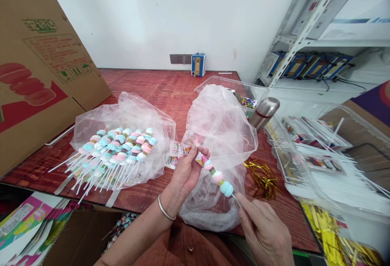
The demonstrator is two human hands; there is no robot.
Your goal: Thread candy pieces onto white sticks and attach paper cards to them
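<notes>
My right hand (263, 227) is closed around the white stick of a marshmallow skewer (226, 188), whose pink, white and blue pieces slant up to the left. At its upper end my left hand (189, 168) pinches a small printed wrapper (200, 158), partly hidden by the fingers. Whether the skewer's tip is inside the wrapper I cannot tell. Beneath both hands spreads a crumpled clear plastic bag (219, 123). Left of it, a pile of marshmallow skewers (122, 146) lies on another clear bag (128, 103), sticks toward me. Printed packets (175, 154) lie beside my left hand.
A large cardboard box (45, 54) stands at the left of the red-brown table (137, 81). At the right are gold twist ties (263, 178), a steel flask (264, 113) and a clear bin of white sticks (319, 176). A blue device (198, 65) stands by the wall.
</notes>
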